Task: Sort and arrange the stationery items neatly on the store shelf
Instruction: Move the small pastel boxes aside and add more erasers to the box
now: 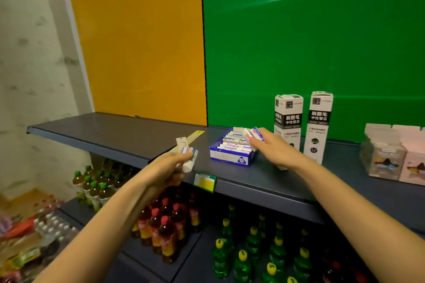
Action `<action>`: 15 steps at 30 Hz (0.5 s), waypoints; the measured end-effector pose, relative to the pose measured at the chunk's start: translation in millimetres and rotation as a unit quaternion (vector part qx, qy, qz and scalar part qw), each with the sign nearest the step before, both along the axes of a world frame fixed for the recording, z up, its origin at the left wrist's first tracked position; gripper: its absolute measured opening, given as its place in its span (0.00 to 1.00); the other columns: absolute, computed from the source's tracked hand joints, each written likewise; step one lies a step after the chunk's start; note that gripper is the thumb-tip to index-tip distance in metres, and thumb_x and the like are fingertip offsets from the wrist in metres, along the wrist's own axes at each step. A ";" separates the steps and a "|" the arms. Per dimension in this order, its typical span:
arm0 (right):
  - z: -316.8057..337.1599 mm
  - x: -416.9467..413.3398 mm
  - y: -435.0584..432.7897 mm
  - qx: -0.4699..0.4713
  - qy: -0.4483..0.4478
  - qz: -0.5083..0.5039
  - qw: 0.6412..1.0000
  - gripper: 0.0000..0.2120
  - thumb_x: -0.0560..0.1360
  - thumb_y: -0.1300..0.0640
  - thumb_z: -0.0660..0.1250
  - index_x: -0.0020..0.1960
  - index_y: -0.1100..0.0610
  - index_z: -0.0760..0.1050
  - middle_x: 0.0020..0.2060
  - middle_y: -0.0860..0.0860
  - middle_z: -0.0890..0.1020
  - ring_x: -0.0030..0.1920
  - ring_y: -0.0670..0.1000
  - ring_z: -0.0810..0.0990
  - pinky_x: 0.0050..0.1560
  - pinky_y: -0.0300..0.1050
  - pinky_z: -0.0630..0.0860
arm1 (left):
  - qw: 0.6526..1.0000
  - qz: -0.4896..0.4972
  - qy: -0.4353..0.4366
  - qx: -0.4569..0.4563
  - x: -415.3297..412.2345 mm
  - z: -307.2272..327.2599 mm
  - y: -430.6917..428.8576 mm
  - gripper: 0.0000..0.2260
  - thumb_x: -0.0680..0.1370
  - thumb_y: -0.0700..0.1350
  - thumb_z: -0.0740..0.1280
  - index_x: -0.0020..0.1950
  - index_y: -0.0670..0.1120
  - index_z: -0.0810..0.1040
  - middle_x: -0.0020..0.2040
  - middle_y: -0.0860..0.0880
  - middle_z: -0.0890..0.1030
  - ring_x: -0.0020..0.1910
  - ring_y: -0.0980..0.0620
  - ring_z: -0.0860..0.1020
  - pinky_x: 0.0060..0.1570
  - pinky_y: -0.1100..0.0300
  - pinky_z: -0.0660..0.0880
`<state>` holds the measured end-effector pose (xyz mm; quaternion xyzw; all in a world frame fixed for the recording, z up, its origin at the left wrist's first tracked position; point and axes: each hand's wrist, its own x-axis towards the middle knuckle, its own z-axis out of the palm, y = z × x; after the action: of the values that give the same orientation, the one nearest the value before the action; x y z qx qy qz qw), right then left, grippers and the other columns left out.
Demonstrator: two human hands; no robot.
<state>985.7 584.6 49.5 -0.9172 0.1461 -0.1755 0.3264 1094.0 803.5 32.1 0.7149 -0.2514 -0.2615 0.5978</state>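
A green panel (310, 41) and a yellow panel (142, 41) back the dark grey shelf (115, 131); bottled drinks (165, 225) fill the tier below. Two tall white refill boxes (303, 126) stand right of a blue eraser box (232, 148). The right hand (273, 147) grips erasers (254, 134) over that box; the left hand (170, 165) clasps more erasers (189, 156) near a ruler (195, 136)

Eraser box (231, 153) on shelf (115, 135), left of two upright cartons (303, 126).
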 end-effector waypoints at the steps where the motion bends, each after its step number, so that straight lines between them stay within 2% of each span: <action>1: 0.3 6.6 -3.1 0.002 0.000 -0.006 1.000 0.13 0.80 0.49 0.53 0.57 0.57 0.66 0.51 0.54 0.76 0.41 0.45 0.73 0.35 0.38 0.67 | 1.000 0.002 0.011 -0.006 9.1 -1.1 -6.2 0.08 0.79 0.48 0.60 0.42 0.47 0.72 0.26 0.52 0.67 0.19 0.58 0.60 0.19 0.68 0.58; 4: 1.8 26.2 -13.0 0.003 -0.006 -0.017 1.000 0.11 0.79 0.48 0.54 0.53 0.56 0.66 0.42 0.50 0.75 0.41 0.49 0.74 0.37 0.42 0.68 | 0.999 -0.011 0.025 -0.016 36.5 -1.7 -26.9 0.10 0.78 0.49 0.60 0.38 0.48 0.70 0.24 0.52 0.70 0.18 0.58 0.63 0.20 0.68 0.60; 6: 4.3 38.9 -19.2 -0.037 0.007 -0.020 0.999 0.13 0.79 0.48 0.55 0.54 0.58 0.67 0.45 0.53 0.77 0.45 0.53 0.76 0.42 0.47 0.70 | 0.999 -0.018 0.029 -0.024 53.6 1.4 -41.8 0.11 0.78 0.49 0.60 0.37 0.47 0.68 0.22 0.52 0.69 0.18 0.57 0.63 0.20 0.67 0.60; 8: 7.3 50.1 -25.6 -0.085 0.026 -0.029 0.996 0.16 0.79 0.48 0.54 0.56 0.61 0.67 0.49 0.57 0.78 0.46 0.55 0.76 0.45 0.48 0.70 | 1.000 -0.017 0.012 -0.022 68.6 7.3 -54.4 0.10 0.77 0.49 0.61 0.38 0.47 0.68 0.26 0.50 0.67 0.18 0.58 0.62 0.20 0.67 0.58; 12: 9.4 69.5 -37.1 -0.133 0.042 -0.037 0.990 0.12 0.79 0.48 0.54 0.50 0.57 0.65 0.42 0.53 0.74 0.38 0.50 0.72 0.38 0.46 0.67 | 0.995 -0.061 -0.081 0.020 96.8 17.0 -74.4 0.09 0.77 0.49 0.60 0.38 0.48 0.68 0.26 0.51 0.65 0.21 0.58 0.58 0.20 0.67 0.55; 15: 6.5 79.0 -43.6 -0.150 0.046 -0.050 0.986 0.11 0.79 0.48 0.55 0.47 0.56 0.64 0.36 0.47 0.70 0.34 0.46 0.69 0.34 0.43 0.65 | 0.984 -0.091 -0.150 0.041 113.1 20.8 -88.9 0.10 0.75 0.50 0.63 0.37 0.47 0.71 0.26 0.52 0.65 0.22 0.58 0.60 0.22 0.66 0.57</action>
<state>1064.7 540.9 56.0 -0.9545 0.1781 -0.1695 0.1687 1207.1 714.5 52.9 0.7438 -0.3916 -0.2146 0.4974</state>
